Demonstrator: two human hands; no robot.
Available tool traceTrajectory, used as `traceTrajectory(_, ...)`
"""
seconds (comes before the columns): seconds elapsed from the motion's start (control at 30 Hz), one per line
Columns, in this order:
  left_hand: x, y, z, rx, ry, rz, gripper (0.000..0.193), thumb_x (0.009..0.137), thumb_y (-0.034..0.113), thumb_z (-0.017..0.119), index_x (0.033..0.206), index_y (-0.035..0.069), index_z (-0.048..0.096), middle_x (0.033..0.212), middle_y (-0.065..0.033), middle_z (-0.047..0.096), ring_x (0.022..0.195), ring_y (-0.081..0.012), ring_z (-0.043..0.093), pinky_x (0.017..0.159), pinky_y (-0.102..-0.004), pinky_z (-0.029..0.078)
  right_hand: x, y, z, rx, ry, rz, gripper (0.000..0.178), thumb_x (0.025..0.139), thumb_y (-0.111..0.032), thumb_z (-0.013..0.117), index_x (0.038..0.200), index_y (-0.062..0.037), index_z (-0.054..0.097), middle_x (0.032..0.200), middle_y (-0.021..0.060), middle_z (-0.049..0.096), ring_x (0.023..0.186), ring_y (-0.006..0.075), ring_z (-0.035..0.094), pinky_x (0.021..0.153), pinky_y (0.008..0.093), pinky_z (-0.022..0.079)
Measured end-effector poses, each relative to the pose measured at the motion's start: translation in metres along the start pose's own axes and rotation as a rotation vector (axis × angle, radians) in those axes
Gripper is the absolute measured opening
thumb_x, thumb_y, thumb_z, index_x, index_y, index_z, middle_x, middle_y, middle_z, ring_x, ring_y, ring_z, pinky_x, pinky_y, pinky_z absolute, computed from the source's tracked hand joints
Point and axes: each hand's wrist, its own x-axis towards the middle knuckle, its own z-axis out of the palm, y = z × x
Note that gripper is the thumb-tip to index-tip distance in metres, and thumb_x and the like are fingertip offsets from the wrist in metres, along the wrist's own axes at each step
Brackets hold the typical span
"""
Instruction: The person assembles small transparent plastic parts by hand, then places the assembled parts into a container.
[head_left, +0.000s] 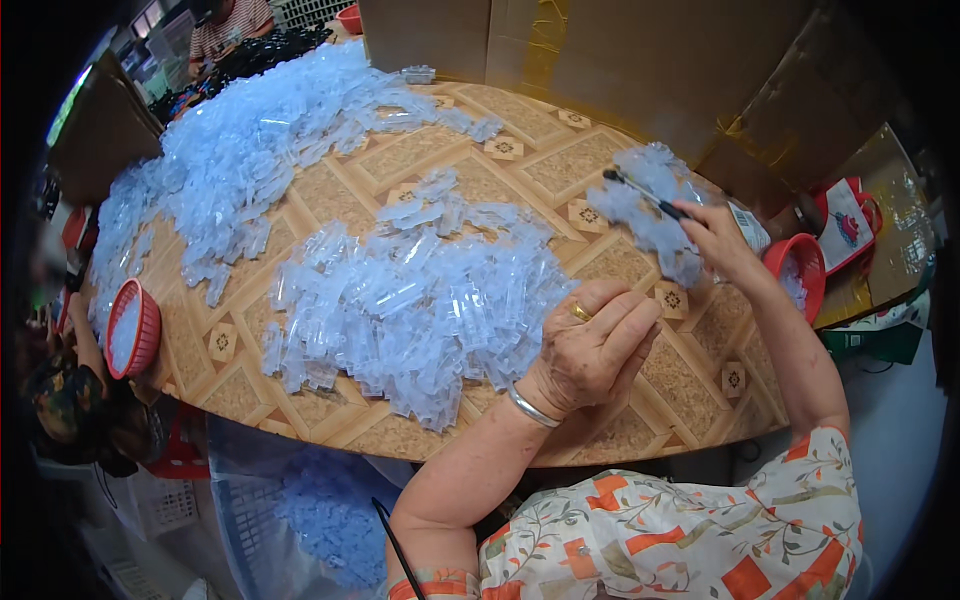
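My right hand (715,240) is closed around a slim, dark-handled tool (645,192) with a black knob-like end. The tool crosses over a small pile of clear plastic pieces (650,235) at the right of the table. My left hand (597,340), with a gold ring and a silver bracelet, is closed, its fingers folded together. Whatever it grips, if anything, is hidden. Just left of it spreads a broad heap of flat, clear, bluish plastic pieces (410,300).
A bigger heap of clear pieces (230,160) covers the table's far left. Red baskets stand at the left edge (145,335) and right edge (815,260). Cardboard (640,60) walls off the back. Below the table sits a lined crate of bluish pieces (250,530). Other people are at the left.
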Motion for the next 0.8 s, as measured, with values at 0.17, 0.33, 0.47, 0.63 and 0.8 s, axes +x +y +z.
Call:
traceTrajectory(0.17, 0.000, 0.000, 0.001, -0.004, 0.002, -0.015, 0.028, 0.077, 0.005, 0.074, 0.104, 0.004, 0.066, 0.093, -0.0094, 0.068, 0.085, -0.0287, 0.066, 0.077, -0.0361, 0.054, -0.024, -0.002, 0.012, 0.024, 0.160, -0.144, 0.035, 0.095, -0.012, 0.056, 0.128, -0.0023, 0.063, 0.082, 0.0028, 0.065, 0.068, 0.0084, 0.059, 0.061, 0.0278, 0.048)
traceTrajectory(0.33, 0.000, 0.000, -0.004, -0.039, -0.001, -0.054, 0.029, 0.076, 0.005, 0.075, 0.104, 0.004, 0.066, 0.093, -0.0091, 0.068, 0.085, -0.0284, 0.066, 0.077, -0.0369, 0.054, 0.043, -0.059, 0.070, 0.135, 0.178, -0.577, 0.034, 0.093, -0.006, 0.060, 0.127, -0.0043, 0.064, 0.089, 0.0091, 0.070, 0.084, 0.0173, 0.063, 0.077, 0.0306, 0.050)
traceTrajectory(0.47, -0.003, -0.001, -0.003, -0.038, 0.046, -0.038, 0.029, 0.077, 0.005, 0.074, 0.105, 0.002, 0.065, 0.094, -0.0108, 0.067, 0.089, -0.0295, 0.065, 0.079, -0.0390, 0.055, 0.114, -0.128, 0.133, 0.000, 0.079, -0.803, 0.034, 0.094, -0.007, 0.059, 0.128, -0.0055, 0.063, 0.108, 0.0172, 0.070, 0.098, 0.0276, 0.065, 0.087, 0.0350, 0.050)
traceTrajectory(0.63, -0.003, 0.000, -0.001, -0.074, 0.094, -0.015, 0.029, 0.080, 0.005, 0.070, 0.108, 0.001, 0.063, 0.100, -0.0114, 0.067, 0.092, -0.0306, 0.065, 0.084, -0.0408, 0.055, 0.200, -0.203, 0.198, 0.112, 0.066, -0.986, 0.032, 0.092, -0.011, 0.059, 0.123, -0.0109, 0.067, 0.107, 0.0174, 0.070, 0.100, 0.0339, 0.066, 0.085, 0.0395, 0.051)
traceTrajectory(0.8, -0.004, 0.001, -0.002, -0.075, 0.144, -0.144, 0.036, 0.079, 0.008, 0.069, 0.113, 0.001, 0.061, 0.110, -0.0143, 0.064, 0.101, -0.0330, 0.061, 0.090, -0.0446, 0.053, 0.254, -0.244, 0.237, 0.053, 0.033, -0.874, 0.033, 0.091, -0.011, 0.061, 0.122, -0.0193, 0.069, 0.110, 0.0133, 0.071, 0.101, 0.0327, 0.066, 0.086, 0.0413, 0.051)
